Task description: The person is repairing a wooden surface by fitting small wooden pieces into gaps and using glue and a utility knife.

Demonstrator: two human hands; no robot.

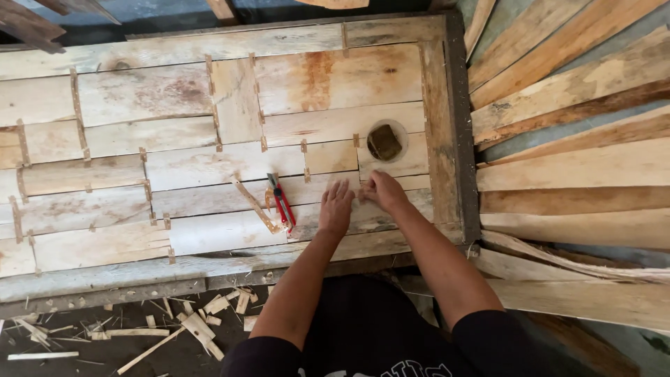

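My left hand (336, 207) lies flat, fingers spread, on a sheet of pale wood veneer pieces (209, 167) taped together on a worktable. My right hand (382, 190) is just to its right, fingers curled and pinching at a seam; whatever it holds is too small to make out. A red utility knife (282, 200) lies on the veneer left of my left hand, next to a loose narrow strip of wood (255, 205). A round bowl with a dark sponge (384, 142) sits just beyond my right hand.
A dark frame edge (460, 126) borders the table on the right. Long veneer strips (579, 132) are piled at the right. Wood scraps (195, 324) litter the dark floor below the table's near edge.
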